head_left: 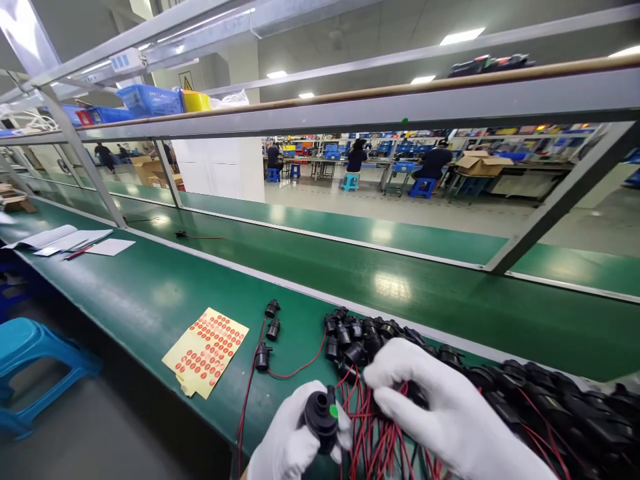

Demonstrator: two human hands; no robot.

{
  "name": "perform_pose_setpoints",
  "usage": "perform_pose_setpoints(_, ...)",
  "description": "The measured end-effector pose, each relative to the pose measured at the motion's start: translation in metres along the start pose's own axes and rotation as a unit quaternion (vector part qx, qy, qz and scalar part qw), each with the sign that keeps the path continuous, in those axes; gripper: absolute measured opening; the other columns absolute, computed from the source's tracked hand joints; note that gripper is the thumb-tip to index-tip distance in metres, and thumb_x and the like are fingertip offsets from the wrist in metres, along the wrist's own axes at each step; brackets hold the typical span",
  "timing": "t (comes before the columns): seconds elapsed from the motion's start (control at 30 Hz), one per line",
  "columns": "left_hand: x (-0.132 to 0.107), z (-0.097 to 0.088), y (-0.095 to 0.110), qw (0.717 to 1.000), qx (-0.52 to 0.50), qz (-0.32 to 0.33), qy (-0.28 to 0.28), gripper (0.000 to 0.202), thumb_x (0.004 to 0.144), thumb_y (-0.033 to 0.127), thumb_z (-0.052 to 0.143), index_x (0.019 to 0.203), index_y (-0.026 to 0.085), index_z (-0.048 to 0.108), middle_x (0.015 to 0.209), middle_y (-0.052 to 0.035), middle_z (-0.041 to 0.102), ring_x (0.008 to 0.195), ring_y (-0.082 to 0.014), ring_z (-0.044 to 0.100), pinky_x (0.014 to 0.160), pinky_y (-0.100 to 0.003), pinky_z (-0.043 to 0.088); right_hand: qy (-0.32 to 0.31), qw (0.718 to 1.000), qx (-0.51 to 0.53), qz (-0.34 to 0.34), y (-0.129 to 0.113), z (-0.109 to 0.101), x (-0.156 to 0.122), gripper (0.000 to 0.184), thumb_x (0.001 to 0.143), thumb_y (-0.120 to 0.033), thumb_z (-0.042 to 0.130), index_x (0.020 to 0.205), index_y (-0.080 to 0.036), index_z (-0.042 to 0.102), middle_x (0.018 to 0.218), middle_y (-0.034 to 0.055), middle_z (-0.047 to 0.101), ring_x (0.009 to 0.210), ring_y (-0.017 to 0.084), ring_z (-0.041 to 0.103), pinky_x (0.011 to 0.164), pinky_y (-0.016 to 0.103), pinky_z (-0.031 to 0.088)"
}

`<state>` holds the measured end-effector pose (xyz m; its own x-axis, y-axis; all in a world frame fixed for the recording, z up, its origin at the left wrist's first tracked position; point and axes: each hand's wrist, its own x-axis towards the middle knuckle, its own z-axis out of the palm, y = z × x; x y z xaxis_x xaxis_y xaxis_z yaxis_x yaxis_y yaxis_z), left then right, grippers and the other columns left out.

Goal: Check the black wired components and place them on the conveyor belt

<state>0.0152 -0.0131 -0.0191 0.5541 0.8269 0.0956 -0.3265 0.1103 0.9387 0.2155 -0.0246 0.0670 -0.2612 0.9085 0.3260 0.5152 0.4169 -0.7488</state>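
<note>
- The left hand (287, 437), in a white glove, is clenched around a black socket (320, 417) with a small green dot on it, just left of the pile of sockets (530, 393).
- The right hand (440, 407), also gloved, lies on the near left part of the pile, its fingers curled down among the red wires (370, 433). Whether they pinch anything cannot be told.
- The pile rests on the green bench (150, 293), its black sockets tangled with red leads.
- Three loose sockets (271, 328) with red leads lie just left of the pile.
- Further left of the pile lies a yellow sticker sheet (206, 351) covered with red dots.
- Well left of the pile and further back, papers (70, 240) lie flat on the bench.
- High above and left of the pile, a shelf carries a blue basket (150, 100) and a yellow tub (196, 101); their contents are hidden.
- Far behind the pile, an open cardboard box (480, 163) sits on a table, its inside not visible.
- A blue stool (35, 360) stands on the floor, well left of the pile.
</note>
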Motion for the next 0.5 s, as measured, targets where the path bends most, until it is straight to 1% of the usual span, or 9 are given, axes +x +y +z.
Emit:
perform_pose_setpoints(0.03,-0.001,0.000,-0.005,0.999,-0.045,-0.029,0.000,0.072,0.062,0.086,0.065,0.080,0.017,0.062,0.063,-0.0017,0.060,0.049,-0.0095,0.052,0.050,-0.023,0.046,0.002,0.998,-0.022,-0.061,-0.004,-0.004,-0.002,0.012,0.086,-0.016,0.064,0.081,-0.027,0.064,0.078,-0.0010,0.066,0.072,0.015,0.063,0.065,0.026,0.050)
perform_pose_setpoints(0.07,-0.002,-0.001,-0.011,0.997,-0.066,-0.046,0.005,0.072,0.061,0.086,0.067,0.080,0.017,0.063,0.062,-0.0017,0.059,0.049,-0.0105,0.053,0.050,-0.024,0.047,-0.007,0.993,-0.041,-0.112,-0.009,-0.007,-0.004,0.015,0.087,-0.015,0.066,0.086,-0.029,0.067,0.079,-0.0010,0.068,0.071,0.015,0.064,0.065,0.025,0.051)
perform_pose_setpoints(0.13,-0.003,0.001,-0.023,0.997,-0.066,-0.049,0.012,0.068,0.064,0.083,0.068,0.082,0.017,0.066,0.064,-0.0043,0.063,0.054,-0.0166,0.061,0.052,-0.029,0.052,-0.036,0.980,-0.083,-0.175,-0.018,-0.008,-0.005,0.021,0.087,-0.012,0.066,0.094,-0.031,0.070,0.075,-0.0008,0.070,0.066,0.015,0.065,0.062,0.025,0.050)
perform_pose_setpoints(0.2,-0.004,0.003,-0.033,0.998,-0.051,-0.036,0.018,0.066,0.068,0.080,0.067,0.087,0.017,0.069,0.072,-0.0081,0.069,0.066,-0.0247,0.069,0.059,-0.038,0.058,-0.064,0.971,-0.118,-0.198,-0.025,-0.007,-0.003,0.018,0.090,-0.014,0.063,0.088,-0.030,0.071,0.067,-0.0009,0.069,0.058,0.015,0.062,0.058,0.027,0.047)
perform_pose_setpoints(0.27,-0.005,0.007,-0.039,0.998,-0.045,-0.036,0.014,0.063,0.074,0.077,0.065,0.092,0.017,0.071,0.078,-0.0100,0.071,0.074,-0.0283,0.071,0.065,-0.043,0.060,-0.079,0.970,-0.126,-0.192,-0.029,-0.005,-0.001,0.019,0.094,-0.021,0.061,0.081,-0.029,0.070,0.062,-0.0008,0.066,0.055,0.014,0.059,0.056,0.027,0.044)
perform_pose_setpoints(0.3,-0.005,0.008,-0.041,0.998,-0.042,-0.040,0.007,0.062,0.076,0.076,0.064,0.091,0.016,0.071,0.077,-0.0097,0.071,0.074,-0.0279,0.071,0.064,-0.042,0.060,-0.083,0.971,-0.124,-0.188,-0.029,-0.005,-0.001,0.019,0.095,-0.024,0.060,0.081,-0.029,0.071,0.064,-0.0005,0.067,0.055,0.014,0.060,0.055,0.026,0.044)
perform_pose_setpoints(0.37,-0.005,0.010,-0.043,0.997,-0.048,-0.059,-0.012,0.057,0.079,0.072,0.064,0.087,0.017,0.071,0.071,-0.0071,0.069,0.066,-0.0233,0.068,0.057,-0.035,0.057,-0.087,0.969,-0.134,-0.188,-0.028,-0.005,-0.002,0.017,0.097,-0.027,0.060,0.084,-0.029,0.071,0.067,0.0000,0.068,0.059,0.013,0.062,0.056,0.024,0.045)
perform_pose_setpoints(0.43,-0.005,0.009,-0.044,0.991,-0.092,-0.094,-0.023,0.050,0.081,0.066,0.067,0.084,0.017,0.071,0.068,-0.0041,0.066,0.059,-0.0167,0.062,0.052,-0.027,0.050,-0.080,0.961,-0.163,-0.209,-0.026,-0.004,-0.006,0.019,0.098,-0.026,0.058,0.082,-0.027,0.068,0.069,-0.0004,0.068,0.062,0.013,0.062,0.056,0.022,0.045)
perform_pose_setpoints(0.5,-0.002,0.007,-0.044,0.979,-0.155,-0.127,-0.024,0.043,0.081,0.060,0.070,0.083,0.017,0.069,0.067,-0.0013,0.063,0.057,-0.0117,0.056,0.050,-0.022,0.043,-0.062,0.955,-0.181,-0.226,-0.022,0.000,-0.011,0.024,0.100,-0.024,0.053,0.078,-0.024,0.062,0.070,-0.0008,0.066,0.064,0.013,0.062,0.056,0.021,0.046)
